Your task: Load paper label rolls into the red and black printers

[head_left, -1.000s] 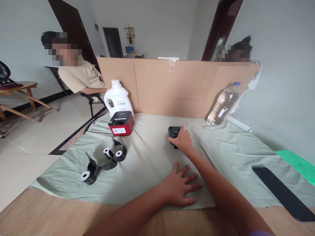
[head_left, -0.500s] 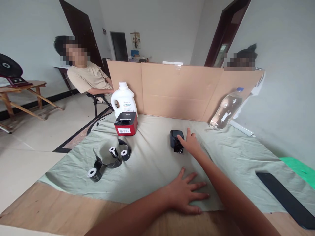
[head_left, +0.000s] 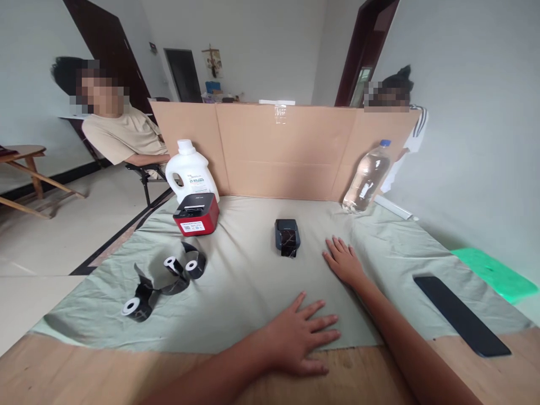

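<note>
Rests the right hand (head_left: 343,264) on the cloth (head_left: 240,287) now, released from the black device (head_left: 288,239) nearby; keeps the left hand (head_left: 297,337) spread, likewise gripping nothing.

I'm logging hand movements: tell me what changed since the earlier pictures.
The right hand has let go of the small black device and moved rightward onto the cloth. The left hand, fingers spread, has drawn slightly back toward the cloth's near edge. The device, black rolls and red machine stayed put.
</note>
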The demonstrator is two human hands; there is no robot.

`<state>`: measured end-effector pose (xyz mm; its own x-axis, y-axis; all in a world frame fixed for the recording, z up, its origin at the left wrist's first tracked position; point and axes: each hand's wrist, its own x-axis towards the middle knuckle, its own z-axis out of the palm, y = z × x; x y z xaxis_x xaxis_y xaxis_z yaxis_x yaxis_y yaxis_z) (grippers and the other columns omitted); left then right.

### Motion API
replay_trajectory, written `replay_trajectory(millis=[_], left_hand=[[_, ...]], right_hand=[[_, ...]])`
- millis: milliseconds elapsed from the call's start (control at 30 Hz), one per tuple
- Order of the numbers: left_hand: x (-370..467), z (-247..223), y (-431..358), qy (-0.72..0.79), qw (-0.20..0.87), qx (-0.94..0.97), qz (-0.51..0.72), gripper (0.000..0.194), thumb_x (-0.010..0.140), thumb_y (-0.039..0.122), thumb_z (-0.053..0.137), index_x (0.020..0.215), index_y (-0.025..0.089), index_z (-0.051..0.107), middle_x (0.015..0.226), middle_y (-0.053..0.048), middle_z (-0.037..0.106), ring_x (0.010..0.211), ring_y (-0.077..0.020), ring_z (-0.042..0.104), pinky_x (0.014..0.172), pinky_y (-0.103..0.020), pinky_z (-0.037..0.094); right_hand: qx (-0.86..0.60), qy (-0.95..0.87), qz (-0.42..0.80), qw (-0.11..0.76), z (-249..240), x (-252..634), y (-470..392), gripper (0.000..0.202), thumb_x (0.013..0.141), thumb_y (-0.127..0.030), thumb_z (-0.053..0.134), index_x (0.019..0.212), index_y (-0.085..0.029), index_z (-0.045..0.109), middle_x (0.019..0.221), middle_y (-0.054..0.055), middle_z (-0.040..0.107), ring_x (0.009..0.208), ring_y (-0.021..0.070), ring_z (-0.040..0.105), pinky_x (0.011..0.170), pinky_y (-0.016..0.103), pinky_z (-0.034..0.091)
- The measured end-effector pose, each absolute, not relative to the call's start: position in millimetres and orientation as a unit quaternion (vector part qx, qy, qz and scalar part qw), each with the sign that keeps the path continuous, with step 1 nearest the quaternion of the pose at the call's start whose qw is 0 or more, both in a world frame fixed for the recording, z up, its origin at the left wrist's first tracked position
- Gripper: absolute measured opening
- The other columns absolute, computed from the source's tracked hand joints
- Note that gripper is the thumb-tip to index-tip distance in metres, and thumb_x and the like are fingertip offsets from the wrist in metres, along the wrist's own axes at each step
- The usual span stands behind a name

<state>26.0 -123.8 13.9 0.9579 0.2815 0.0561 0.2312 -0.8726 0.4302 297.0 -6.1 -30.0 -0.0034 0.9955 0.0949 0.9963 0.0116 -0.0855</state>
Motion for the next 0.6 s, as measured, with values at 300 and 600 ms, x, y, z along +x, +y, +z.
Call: replay_trajectory(millis=[300, 600], left_hand=[[24, 19, -132, 0.139, 0.210, 0.966, 0.056, 0.068, 0.099, 0.058, 0.038, 0.159, 0.027, 0.025, 0.164, -0.004, 0.028, 0.155, -0.0294, 0.013, 0.124, -0.061, 0.004], [29, 20, -130, 0.059, 0.338, 0.934, 0.100, 0.049, 0.099, 0.049, 0.048, 0.142, 0.029, 0.055, 0.147, -0.001, 0.056, 0.146, -0.0272, 0.038, 0.125, -0.050, 0.017]], right_hand=[[-0.683, -0.726, -0.014, 0.079, -32, 301, -49, 0.063, 0.099, -0.048, 0.032, 0.155, -0.019, 0.037, 0.163, 0.009, 0.031, 0.152, 0.0336, 0.024, 0.121, 0.056, 0.020], [-0.677, -0.712, 0.157, 0.098, 24, 280, -1, 0.051, 0.093, -0.050, 0.044, 0.123, -0.017, 0.069, 0.128, 0.018, 0.068, 0.119, 0.0379, 0.063, 0.101, 0.053, 0.047]])
